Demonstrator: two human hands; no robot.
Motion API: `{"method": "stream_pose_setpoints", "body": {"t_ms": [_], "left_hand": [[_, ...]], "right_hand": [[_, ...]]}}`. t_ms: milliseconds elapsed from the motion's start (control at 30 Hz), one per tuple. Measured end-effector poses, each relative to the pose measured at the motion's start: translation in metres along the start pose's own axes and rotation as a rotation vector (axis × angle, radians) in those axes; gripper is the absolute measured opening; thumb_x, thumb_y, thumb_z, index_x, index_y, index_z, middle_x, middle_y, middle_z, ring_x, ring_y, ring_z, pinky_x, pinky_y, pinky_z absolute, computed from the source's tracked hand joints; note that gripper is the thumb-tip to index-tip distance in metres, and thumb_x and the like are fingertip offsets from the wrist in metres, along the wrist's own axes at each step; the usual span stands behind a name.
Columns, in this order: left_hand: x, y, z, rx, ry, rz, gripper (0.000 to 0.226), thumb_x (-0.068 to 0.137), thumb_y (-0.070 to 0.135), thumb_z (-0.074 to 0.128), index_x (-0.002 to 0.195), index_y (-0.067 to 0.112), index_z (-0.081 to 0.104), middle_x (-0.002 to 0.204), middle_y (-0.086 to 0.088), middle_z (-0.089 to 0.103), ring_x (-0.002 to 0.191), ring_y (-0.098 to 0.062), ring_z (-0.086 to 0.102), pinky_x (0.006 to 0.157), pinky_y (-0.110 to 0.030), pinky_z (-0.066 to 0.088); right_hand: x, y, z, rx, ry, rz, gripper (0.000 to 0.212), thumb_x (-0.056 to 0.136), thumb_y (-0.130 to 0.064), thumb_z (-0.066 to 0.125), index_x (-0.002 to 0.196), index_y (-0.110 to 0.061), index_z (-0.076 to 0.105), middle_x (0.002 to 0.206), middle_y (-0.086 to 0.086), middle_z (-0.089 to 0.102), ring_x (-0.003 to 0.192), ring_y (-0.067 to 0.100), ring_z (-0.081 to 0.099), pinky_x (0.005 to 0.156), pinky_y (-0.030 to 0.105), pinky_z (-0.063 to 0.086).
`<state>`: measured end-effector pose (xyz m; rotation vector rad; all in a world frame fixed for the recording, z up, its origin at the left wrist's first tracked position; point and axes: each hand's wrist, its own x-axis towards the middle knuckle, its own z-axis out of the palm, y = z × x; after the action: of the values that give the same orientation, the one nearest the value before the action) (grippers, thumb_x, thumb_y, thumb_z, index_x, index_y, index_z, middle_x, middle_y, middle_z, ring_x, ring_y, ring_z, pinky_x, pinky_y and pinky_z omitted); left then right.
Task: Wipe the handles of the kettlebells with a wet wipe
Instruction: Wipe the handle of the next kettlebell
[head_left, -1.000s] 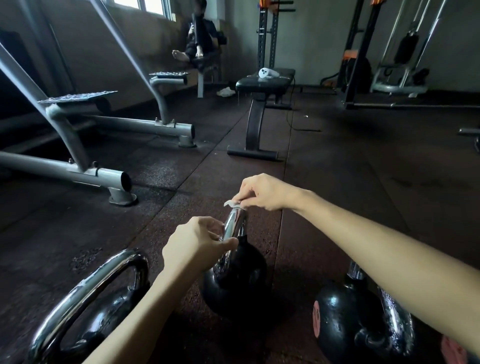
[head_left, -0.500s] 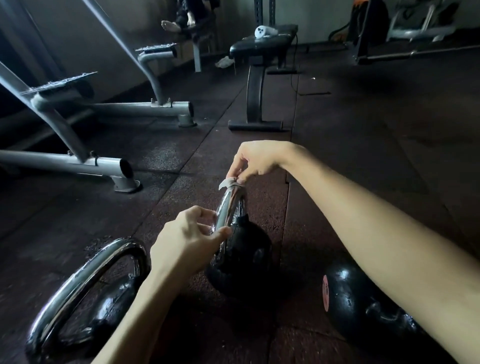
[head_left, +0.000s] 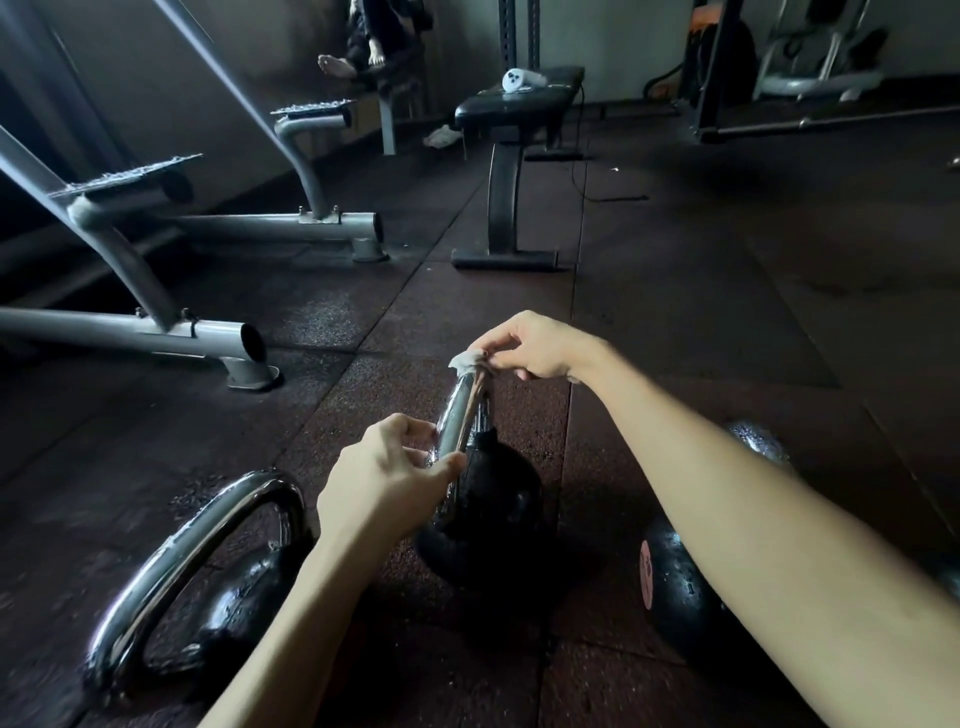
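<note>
Both hands meet one kettlebell: our right hand pinches the wet wipe atop its handle, our left hand grips lower.

Count check, floor level:
You've got three black round kettlebells with chrome handles, one white crumpled wet wipe, two bare hands.
</note>
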<state>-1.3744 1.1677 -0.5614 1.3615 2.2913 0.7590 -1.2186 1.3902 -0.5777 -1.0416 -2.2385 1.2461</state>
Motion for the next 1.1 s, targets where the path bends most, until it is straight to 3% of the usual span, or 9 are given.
{"method": "stream_pose_setpoints", "body": {"t_ms": [200, 267, 333, 433, 533, 767, 933, 1000, 1100], "left_hand": [[0.005, 0.004, 0.000, 0.034, -0.007, 0.005, 0.036, 0.077, 0.059, 0.080, 0.103, 0.039, 0.065, 0.083, 0.021, 0.068, 0.090, -0.009, 0.069, 0.089, -0.037, 0.058], [0.012, 0.009, -0.003, 0.080, -0.022, 0.012, 0.037, 0.076, 0.059, 0.080, 0.103, 0.038, 0.066, 0.082, 0.022, 0.069, 0.088, -0.007, 0.068, 0.085, -0.031, 0.056], [0.022, 0.017, -0.008, 0.108, -0.058, 0.019, 0.041, 0.073, 0.061, 0.083, 0.103, 0.037, 0.068, 0.086, 0.022, 0.070, 0.085, -0.003, 0.067, 0.076, -0.024, 0.053], [0.037, 0.028, -0.010, 0.059, -0.046, 0.018, 0.042, 0.068, 0.061, 0.087, 0.097, 0.035, 0.072, 0.093, 0.015, 0.075, 0.086, -0.005, 0.069, 0.080, -0.024, 0.055], [0.044, 0.030, -0.007, 0.048, -0.026, -0.011, 0.029, 0.068, 0.053, 0.090, 0.080, 0.034, 0.073, 0.086, 0.011, 0.076, 0.081, -0.008, 0.072, 0.081, -0.028, 0.060], [0.037, 0.022, -0.001, 0.097, -0.011, -0.012, 0.042, 0.072, 0.063, 0.082, 0.106, 0.039, 0.075, 0.105, 0.007, 0.078, 0.101, -0.016, 0.072, 0.093, -0.037, 0.059], [0.033, 0.025, -0.002, 0.096, 0.007, -0.010, 0.047, 0.075, 0.063, 0.081, 0.113, 0.037, 0.075, 0.109, 0.009, 0.078, 0.097, -0.013, 0.069, 0.083, -0.026, 0.051], [0.033, 0.025, -0.002, 0.075, -0.003, -0.010, 0.048, 0.074, 0.063, 0.081, 0.114, 0.036, 0.075, 0.109, 0.010, 0.078, 0.096, -0.011, 0.069, 0.083, -0.026, 0.052], [0.033, 0.025, -0.002, 0.039, -0.005, -0.008, 0.045, 0.074, 0.062, 0.082, 0.110, 0.036, 0.075, 0.105, 0.010, 0.078, 0.097, -0.011, 0.071, 0.087, -0.028, 0.056]], "right_hand": [[-0.004, 0.034, 0.020, 0.144, 0.067, 0.086, 0.026, 0.100, -0.009, 0.065, 0.118, -0.023, 0.077, 0.078, -0.012, 0.073, 0.054, 0.001, 0.047, 0.051, 0.015, 0.036], [-0.001, 0.033, 0.018, 0.079, 0.101, 0.030, 0.024, 0.099, -0.011, 0.068, 0.114, -0.026, 0.078, 0.081, -0.017, 0.074, 0.062, -0.005, 0.057, 0.065, 0.013, 0.047], [0.005, 0.032, 0.015, 0.061, 0.131, -0.015, 0.022, 0.098, -0.013, 0.070, 0.107, -0.030, 0.079, 0.092, -0.013, 0.076, 0.079, -0.004, 0.063, 0.083, 0.020, 0.052], [0.006, 0.037, 0.015, 0.174, 0.085, 0.054, 0.024, 0.101, -0.015, 0.065, 0.122, -0.024, 0.075, 0.087, -0.004, 0.074, 0.058, -0.001, 0.053, 0.050, 0.017, 0.039], [0.007, 0.050, 0.022, 0.301, 0.002, 0.156, 0.036, 0.104, -0.007, 0.058, 0.132, -0.027, 0.069, 0.100, 0.007, 0.071, 0.048, 0.003, 0.047, 0.038, 0.017, 0.032], [0.002, 0.061, 0.035, 0.533, -0.017, 0.211, 0.045, 0.098, 0.009, 0.054, 0.137, -0.013, 0.065, 0.092, 0.001, 0.069, 0.047, 0.004, 0.044, 0.039, 0.017, 0.027], [-0.008, 0.067, 0.051, 0.415, -0.016, 0.273, 0.036, 0.099, -0.006, 0.066, 0.133, -0.016, 0.068, 0.094, 0.003, 0.067, 0.047, 0.005, 0.036, 0.040, 0.020, 0.021], [-0.012, 0.061, 0.053, 0.361, 0.055, 0.266, 0.035, 0.096, -0.004, 0.069, 0.131, -0.012, 0.069, 0.099, 0.008, 0.071, 0.042, 0.003, 0.037, 0.039, 0.018, 0.022], [-0.023, 0.049, 0.056, 0.337, 0.281, 0.208, 0.034, 0.093, 0.004, 0.069, 0.127, -0.001, 0.069, 0.115, 0.018, 0.073, 0.044, -0.007, 0.055, 0.044, 0.008, 0.037]]}}
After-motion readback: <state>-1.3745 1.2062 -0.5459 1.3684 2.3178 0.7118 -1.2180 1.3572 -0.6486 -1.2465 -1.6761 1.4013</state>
